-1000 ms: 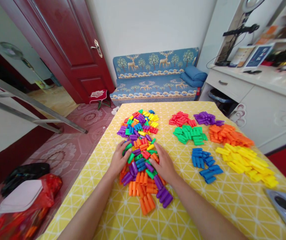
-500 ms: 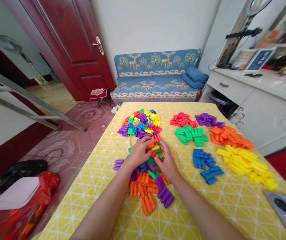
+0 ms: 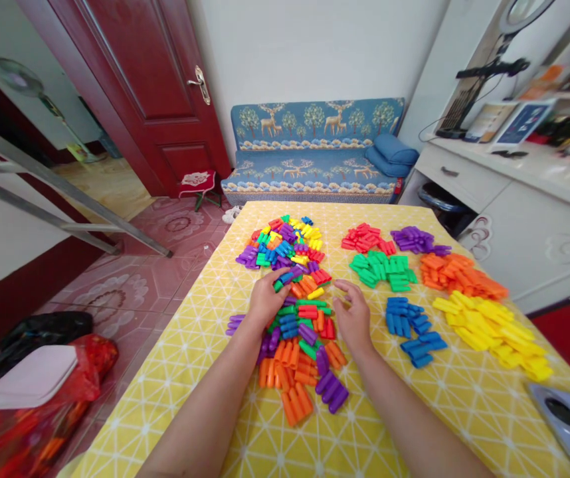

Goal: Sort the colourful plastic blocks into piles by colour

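Observation:
A mixed heap of small ribbed plastic pieces (image 3: 307,312), in orange, purple, green, red and blue, lies between my forearms. My left hand (image 3: 266,297) is at its left side, fingers curled around blue and green plastic pieces (image 3: 284,281) between thumb and forefinger. At the right edge of the heap is my right hand (image 3: 353,313), its fingers bent and apart, holding nothing. Orange pieces (image 3: 295,401) and a purple row (image 3: 332,392) lie nearest me. Just beyond my hands sits another mixed heap (image 3: 280,245).
Single-colour piles lie on the right: red (image 3: 365,238), green (image 3: 383,269), blue (image 3: 412,328), purple (image 3: 418,240), orange (image 3: 459,275) and yellow (image 3: 494,332). A grey-purple object (image 3: 567,421) stands at the near right corner of the yellow cloth (image 3: 185,392). A sofa (image 3: 315,159) is behind.
My hands have moved apart, the right one drawing back to the right and the left one shifting slightly left. More of the mixed pieces between them now shows.

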Available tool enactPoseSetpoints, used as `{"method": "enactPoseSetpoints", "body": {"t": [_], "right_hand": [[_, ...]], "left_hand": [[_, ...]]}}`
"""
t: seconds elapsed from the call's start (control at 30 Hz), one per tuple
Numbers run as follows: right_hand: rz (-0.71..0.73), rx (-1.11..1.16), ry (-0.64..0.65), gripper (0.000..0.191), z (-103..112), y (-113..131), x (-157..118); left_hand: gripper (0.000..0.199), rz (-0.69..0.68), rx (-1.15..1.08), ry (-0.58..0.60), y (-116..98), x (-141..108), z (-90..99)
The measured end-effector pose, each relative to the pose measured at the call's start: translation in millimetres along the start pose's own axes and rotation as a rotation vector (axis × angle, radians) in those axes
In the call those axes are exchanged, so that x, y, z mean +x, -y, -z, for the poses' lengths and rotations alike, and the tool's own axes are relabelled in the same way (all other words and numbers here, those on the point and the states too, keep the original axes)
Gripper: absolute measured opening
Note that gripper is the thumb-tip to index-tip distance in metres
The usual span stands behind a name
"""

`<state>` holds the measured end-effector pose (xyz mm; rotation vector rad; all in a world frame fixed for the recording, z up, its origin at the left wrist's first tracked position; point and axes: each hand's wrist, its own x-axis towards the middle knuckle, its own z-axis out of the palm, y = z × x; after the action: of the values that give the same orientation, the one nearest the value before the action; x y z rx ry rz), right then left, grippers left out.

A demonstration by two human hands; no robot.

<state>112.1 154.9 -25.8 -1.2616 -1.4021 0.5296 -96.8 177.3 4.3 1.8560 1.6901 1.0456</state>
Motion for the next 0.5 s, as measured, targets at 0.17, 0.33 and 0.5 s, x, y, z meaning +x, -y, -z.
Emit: {"method": "enactPoseSetpoints", "body": {"t": [0.17, 0.33, 0.5], "right_hand": [[0.044, -0.149, 0.143, 0.028, -1, -6, 14], [0.120, -0.422, 0.247, 0.051, -11, -8, 29], [0.118, -0.423, 0.264, 0.033, -14, -5, 29]], "left_hand": [[0.024, -0.104, 0.019, 0.055, -2, -1, 0.3], [0.012, -0.087, 0.015, 0.036, -2, -2, -1.3], [0.017, -0.120, 0.040, 0.044, -3, -2, -0.4]]}}
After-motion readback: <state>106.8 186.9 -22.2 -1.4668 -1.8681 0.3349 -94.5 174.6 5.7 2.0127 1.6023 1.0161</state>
